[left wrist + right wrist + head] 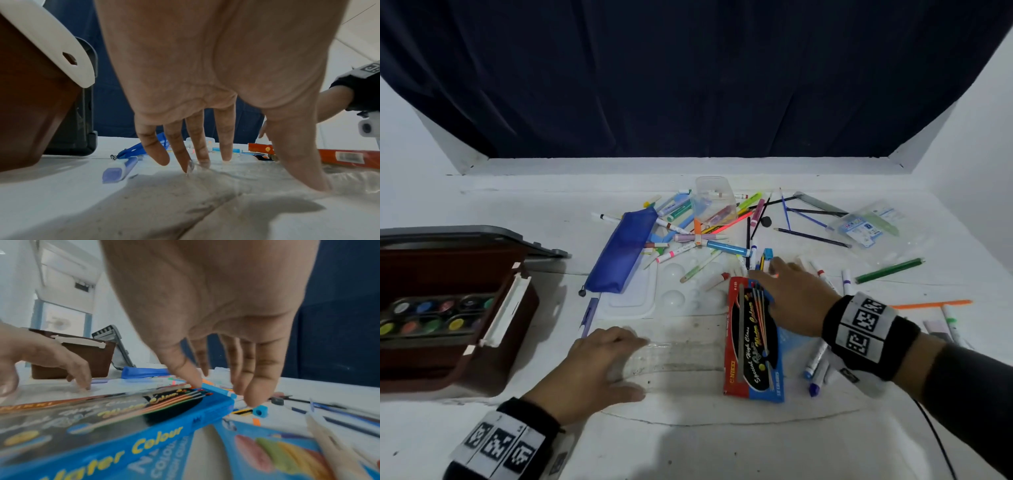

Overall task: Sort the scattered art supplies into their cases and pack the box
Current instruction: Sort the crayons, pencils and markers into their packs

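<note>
Brown plastic forms the open box (448,342) at the left of the white table (688,445); inside it lies a tray of round watercolour pans (431,315), and its grey lid (482,236) leans back behind. A clear tub (714,200) lies tipped among the scattered pens, with a few sticks inside. A blue zip pouch (621,253) lies slantwise beside a white mixing palette (674,291). At the far right a clear bag (869,224) holds small printed packets.

A red and blue watercolour carton (753,342) lies flat near the middle, its far end just beside a heap of markers (698,236) that crowds the table beyond it. More markers lie under and beside the right wrist, and a green pencil (890,270) lies off to the right. A small blue sharpener (260,410) sits just past the carton's corner.

Near the front edge, the left hand (599,366) rests palm down with fingers spread and straight on a clear plastic sleeve (681,356). Fingers extended and holding nothing, the right hand (794,298) reaches over the carton's far end, fingertips (255,395) close to the sharpener and a blue marker (218,390).
</note>
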{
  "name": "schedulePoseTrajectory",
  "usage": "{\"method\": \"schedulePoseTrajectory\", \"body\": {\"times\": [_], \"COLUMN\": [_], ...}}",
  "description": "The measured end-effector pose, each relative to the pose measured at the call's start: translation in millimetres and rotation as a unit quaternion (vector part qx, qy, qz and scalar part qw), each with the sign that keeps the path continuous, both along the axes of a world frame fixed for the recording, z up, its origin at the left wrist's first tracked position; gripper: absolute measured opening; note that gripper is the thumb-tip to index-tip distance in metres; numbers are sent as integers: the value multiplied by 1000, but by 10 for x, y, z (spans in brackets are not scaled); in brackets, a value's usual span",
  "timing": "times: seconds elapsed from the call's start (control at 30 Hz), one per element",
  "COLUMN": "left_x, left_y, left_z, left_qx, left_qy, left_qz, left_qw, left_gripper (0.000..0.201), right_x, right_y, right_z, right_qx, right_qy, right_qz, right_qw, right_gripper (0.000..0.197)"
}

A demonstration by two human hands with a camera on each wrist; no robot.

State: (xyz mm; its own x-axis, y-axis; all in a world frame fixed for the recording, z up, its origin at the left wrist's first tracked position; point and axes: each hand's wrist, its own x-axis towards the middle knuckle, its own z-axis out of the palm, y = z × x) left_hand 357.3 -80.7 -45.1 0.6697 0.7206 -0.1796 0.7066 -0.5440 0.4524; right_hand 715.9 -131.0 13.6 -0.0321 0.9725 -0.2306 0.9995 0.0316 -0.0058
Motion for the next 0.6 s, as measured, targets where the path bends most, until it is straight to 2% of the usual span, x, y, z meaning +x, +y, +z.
{"method": "schedulePoseTrajectory", "body": {"times": [0.03, 0.1, 0.17, 0.27, 0.37, 0.47, 0.53, 0.6], "left_x": [3, 12, 0, -36, -79, -168, -244, -308], "left_y": [7, 22, 36, 26, -27, -73, -80, -103], "left_z": [6, 37, 59, 85, 119, 114, 74, 43], "left_qx": [1, 7, 8, 3, -1, -1, 0, -7], "left_qy": [1, 8, 23, 46, 43, 36, 22, 14], "left_qz": [-2, -5, -6, -5, 0, -2, 0, 1], "left_qw": [1000, 1000, 1000, 999, 999, 999, 1000, 1000], "left_gripper": [74, 73, 74, 77, 78, 78, 78, 77], "right_x": [-2, -44, -85, -144, -166, -155, -167, -226], "right_y": [-23, -40, -13, 55, 126, 165, 172, 174], "right_z": [29, 79, 56, -25, -72, 26, 109, 104], "right_qx": [-28, -70, -84, -81, -77, -40, -35, -36], "right_qy": [-6, -47, -83, -100, -102, -67, 35, 124], "right_qz": [51, 146, 211, 259, 266, 233, 165, 113], "right_qw": [998, 986, 970, 957, 955, 969, 985, 985], "right_gripper": [74, 97, 101, 93, 92, 93, 92, 91]}}
